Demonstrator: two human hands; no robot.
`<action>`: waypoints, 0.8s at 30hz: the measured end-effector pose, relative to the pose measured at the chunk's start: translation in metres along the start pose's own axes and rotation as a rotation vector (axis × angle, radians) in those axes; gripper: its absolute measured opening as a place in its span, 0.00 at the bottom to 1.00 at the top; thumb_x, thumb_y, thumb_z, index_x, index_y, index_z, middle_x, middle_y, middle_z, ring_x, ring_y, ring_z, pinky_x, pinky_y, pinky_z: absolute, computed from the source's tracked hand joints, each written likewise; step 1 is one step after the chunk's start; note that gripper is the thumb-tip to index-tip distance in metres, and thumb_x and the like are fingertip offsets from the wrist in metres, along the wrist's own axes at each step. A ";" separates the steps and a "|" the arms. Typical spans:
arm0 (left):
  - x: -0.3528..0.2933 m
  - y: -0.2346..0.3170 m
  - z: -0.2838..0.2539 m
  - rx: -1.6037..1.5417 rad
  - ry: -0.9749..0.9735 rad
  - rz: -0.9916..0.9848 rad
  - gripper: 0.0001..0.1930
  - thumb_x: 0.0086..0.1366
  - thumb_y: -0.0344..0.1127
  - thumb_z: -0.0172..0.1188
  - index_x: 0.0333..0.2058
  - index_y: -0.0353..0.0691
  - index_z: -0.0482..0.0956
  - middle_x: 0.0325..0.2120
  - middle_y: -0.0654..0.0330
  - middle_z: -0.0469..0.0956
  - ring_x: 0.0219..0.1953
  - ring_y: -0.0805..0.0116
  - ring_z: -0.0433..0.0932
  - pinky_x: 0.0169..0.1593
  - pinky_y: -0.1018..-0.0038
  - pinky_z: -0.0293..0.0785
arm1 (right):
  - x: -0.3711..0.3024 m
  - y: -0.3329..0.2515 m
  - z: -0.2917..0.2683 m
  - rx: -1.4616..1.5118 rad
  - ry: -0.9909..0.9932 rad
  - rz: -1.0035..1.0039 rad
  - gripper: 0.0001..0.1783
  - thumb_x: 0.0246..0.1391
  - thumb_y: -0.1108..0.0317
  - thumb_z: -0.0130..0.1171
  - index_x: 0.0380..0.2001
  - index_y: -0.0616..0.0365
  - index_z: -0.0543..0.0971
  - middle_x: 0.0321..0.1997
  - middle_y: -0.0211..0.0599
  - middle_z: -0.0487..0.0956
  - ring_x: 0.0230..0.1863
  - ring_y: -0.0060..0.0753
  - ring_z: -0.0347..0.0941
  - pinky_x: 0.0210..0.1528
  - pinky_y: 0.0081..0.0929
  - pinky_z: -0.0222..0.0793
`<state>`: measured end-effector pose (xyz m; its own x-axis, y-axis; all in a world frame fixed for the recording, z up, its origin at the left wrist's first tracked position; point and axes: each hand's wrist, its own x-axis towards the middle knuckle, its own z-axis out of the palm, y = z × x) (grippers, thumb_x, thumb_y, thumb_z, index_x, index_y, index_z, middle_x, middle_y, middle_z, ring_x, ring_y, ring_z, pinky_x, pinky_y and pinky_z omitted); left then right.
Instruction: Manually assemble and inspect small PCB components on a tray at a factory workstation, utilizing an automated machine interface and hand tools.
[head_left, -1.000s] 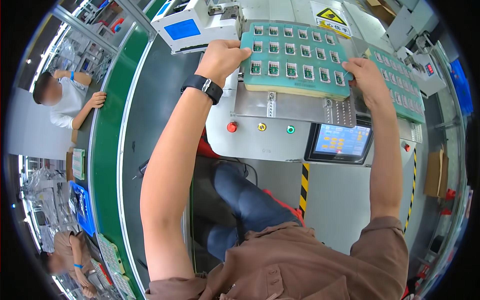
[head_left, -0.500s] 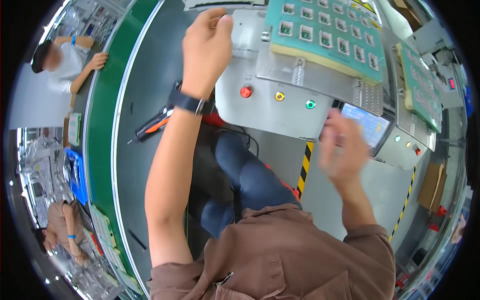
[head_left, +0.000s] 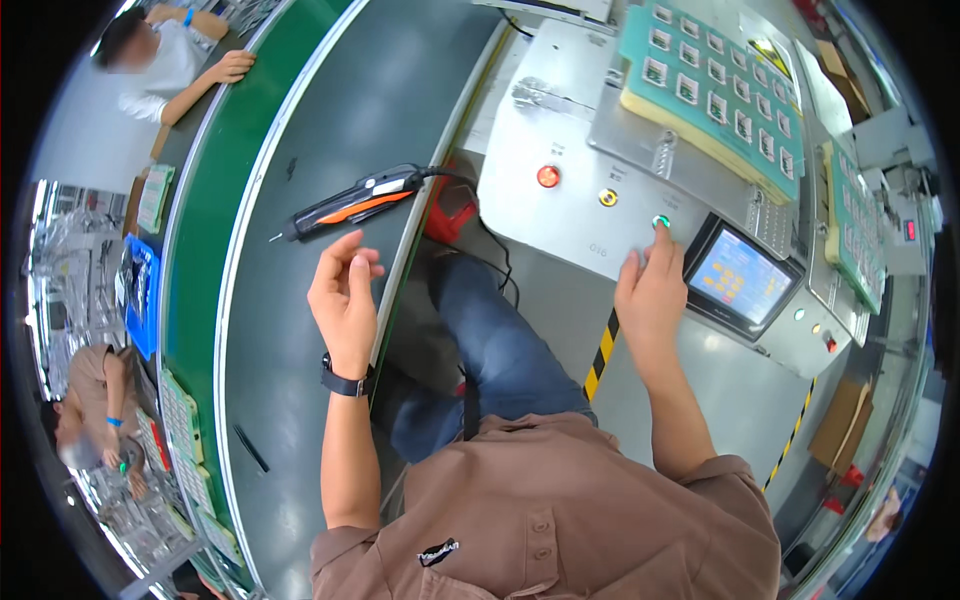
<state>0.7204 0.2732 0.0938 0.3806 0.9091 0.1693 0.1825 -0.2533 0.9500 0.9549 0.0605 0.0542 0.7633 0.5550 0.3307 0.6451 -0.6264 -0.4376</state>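
Note:
With one fingertip my right hand [head_left: 652,300] touches the green button [head_left: 661,221] on the white front panel [head_left: 560,222] of a machine; it holds nothing and its thumb stands apart. On the same panel are a red button [head_left: 548,177] and a yellow-ringed button [head_left: 608,198]. A green tray [head_left: 700,105] with rows of small square pockets lies on top of the machine. Over the bench edge, my left hand [head_left: 343,308] is empty, its fingers loosely bent and apart. It is nearest to a black and orange electric screwdriver [head_left: 355,203] lying on the bench.
A lit touchscreen [head_left: 742,280] is to the right of the buttons. Further right stands a second machine with another green tray [head_left: 852,230]. A thin black rod [head_left: 251,448] lies on the grey bench [head_left: 300,370]. Across the green strip [head_left: 205,270], two people sit near a blue bin [head_left: 141,300].
My left hand has come down from the machine's upper left side to beside the screwdriver. My right hand has moved from the screen's edge to the green button, and the view has shifted.

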 end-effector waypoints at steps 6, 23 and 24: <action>-0.035 -0.025 -0.058 -0.029 0.128 -0.070 0.10 0.66 0.26 0.51 0.44 0.30 0.75 0.30 0.59 0.78 0.32 0.75 0.77 0.37 0.79 0.76 | -0.018 -0.044 0.004 0.230 -0.097 -0.046 0.24 0.52 0.72 0.55 0.53 0.66 0.67 0.41 0.47 0.73 0.30 0.44 0.74 0.35 0.36 0.71; -0.121 -0.107 -0.432 0.411 1.103 -0.251 0.11 0.57 0.32 0.55 0.36 0.37 0.82 0.28 0.52 0.82 0.32 0.62 0.81 0.38 0.70 0.76 | -0.096 -0.403 0.073 0.847 -0.838 -1.123 0.21 0.50 0.80 0.53 0.50 0.64 0.71 0.37 0.44 0.76 0.30 0.34 0.76 0.32 0.27 0.72; -0.127 -0.120 -0.473 0.522 1.176 -0.350 0.14 0.55 0.34 0.55 0.38 0.37 0.81 0.33 0.50 0.82 0.38 0.56 0.81 0.44 0.67 0.75 | -0.098 -0.434 0.088 0.864 -0.860 -1.164 0.20 0.51 0.79 0.53 0.50 0.64 0.71 0.38 0.44 0.77 0.31 0.34 0.76 0.34 0.27 0.72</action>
<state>0.2217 0.3446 0.0821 -0.7125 0.6277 0.3136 0.5335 0.1943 0.8232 0.5976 0.3260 0.1383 -0.4986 0.7730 0.3923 0.3825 0.6023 -0.7006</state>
